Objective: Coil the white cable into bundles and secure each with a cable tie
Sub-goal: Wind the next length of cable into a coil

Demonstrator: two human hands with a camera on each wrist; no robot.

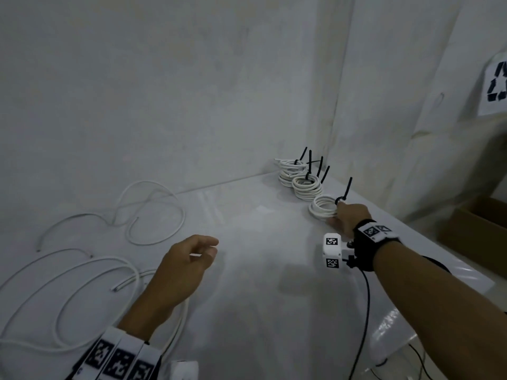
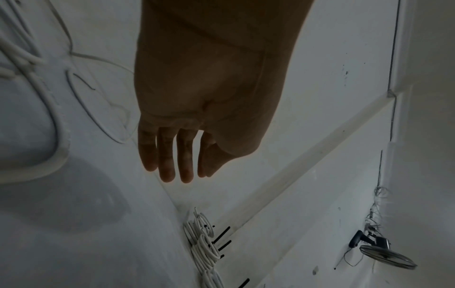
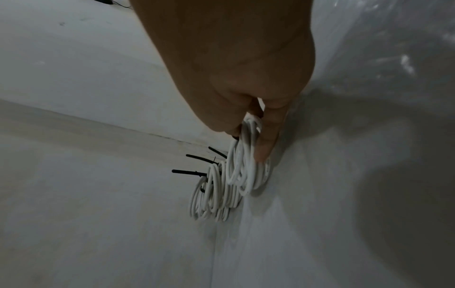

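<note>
Left hand [image 1: 184,266] slack over bare table [image 1: 260,311]; right hand [image 1: 348,218] pinching coiled bundle [image 1: 323,208] (near the edge).

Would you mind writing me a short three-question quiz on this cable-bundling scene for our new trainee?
1. True or false: the left hand holds a cable tie.
2. Which hand holds the nearest bundle? A) left B) right C) neither
3. Fill in: the loose cable lies on the ___ side of the table.

Key:
1. False; its fingers are relaxed and hold nothing.
2. B; the right hand pinches the bundle, beside the other tied bundles near the wall.
3. Left.
</note>
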